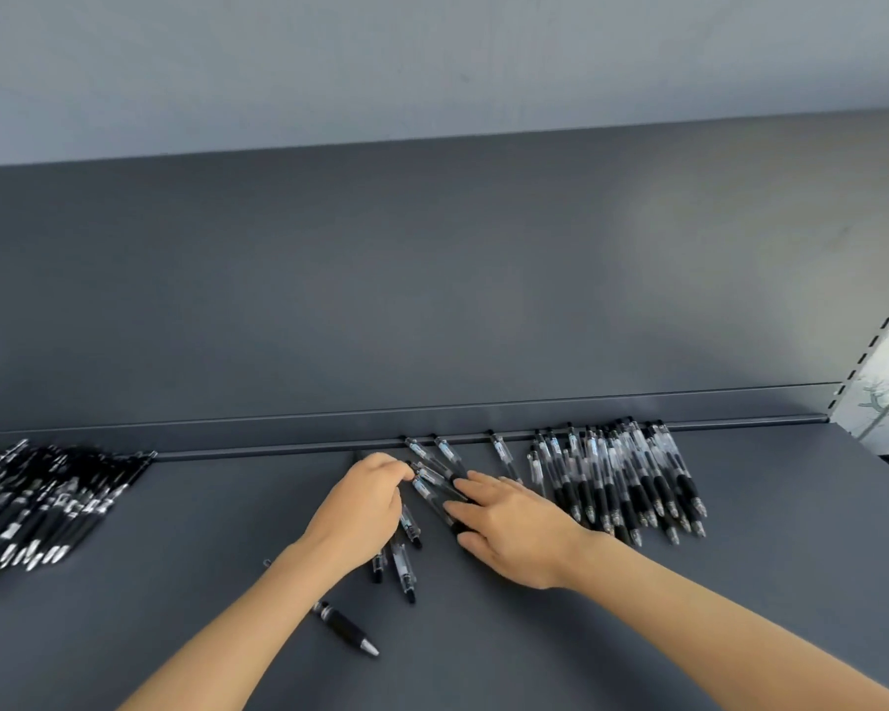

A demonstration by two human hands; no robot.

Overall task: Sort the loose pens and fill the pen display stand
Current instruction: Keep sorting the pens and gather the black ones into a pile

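Head view: dark grey shelf (637, 633), matching back panel (432, 300) behind raised lip (278, 450), pale grey wall (329, 59) above, slotted upright (878, 336) at right edge. Black pen pile (42, 510) lies far left; clear pen pile (622, 479) right, against lip. Loose clear pens (404, 569) scattered mid-shelf between piles. Left hand (370, 500), fingers curled, pinches loose clear pens; right hand (514, 531) flat, fingers straight, pressing on same cluster. Single black pen (345, 628) lies beside left forearm.
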